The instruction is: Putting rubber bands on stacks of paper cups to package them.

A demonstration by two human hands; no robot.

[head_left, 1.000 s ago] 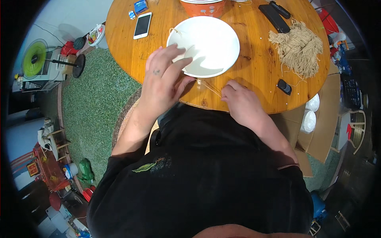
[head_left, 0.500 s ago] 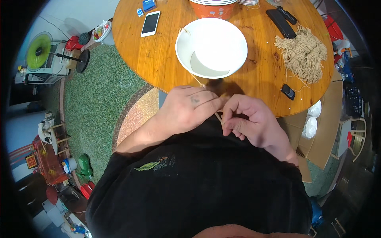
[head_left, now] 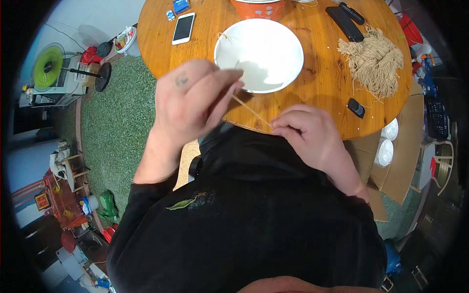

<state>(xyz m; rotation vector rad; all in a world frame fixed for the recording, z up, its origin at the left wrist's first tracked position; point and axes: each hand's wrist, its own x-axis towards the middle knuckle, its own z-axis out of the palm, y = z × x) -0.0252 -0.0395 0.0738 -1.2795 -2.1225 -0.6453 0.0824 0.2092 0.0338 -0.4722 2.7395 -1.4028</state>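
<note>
Tan string [head_left: 250, 110] runs in a straight line between the person's two hands, above the near edge of a round wooden table [head_left: 195, 61]. Left hand [head_left: 195, 97]: raised beside the near-left rim of a white bucket [head_left: 289, 56], thumb and fingers drawn together on the string's upper end; its fingers hide whether the string continues to the rim. Right hand [head_left: 310, 134]: lower, at the table's edge, thumb and forefinger pinched narrowly on the other end. The bucket stands upright, mouth toward the viewer, with a short knotted piece of cord [head_left: 223, 36] at its far-left rim. Behind it stands an orange container [head_left: 261, 10], cut off by the upper border. To the right lies a loose heap of tan yarn [head_left: 373, 61], touching or just beside a black case [head_left: 346, 23]; a small dark object [head_left: 356, 108] rests nearer. White phone [head_left: 183, 29]: flat, left of the bucket.
</note>
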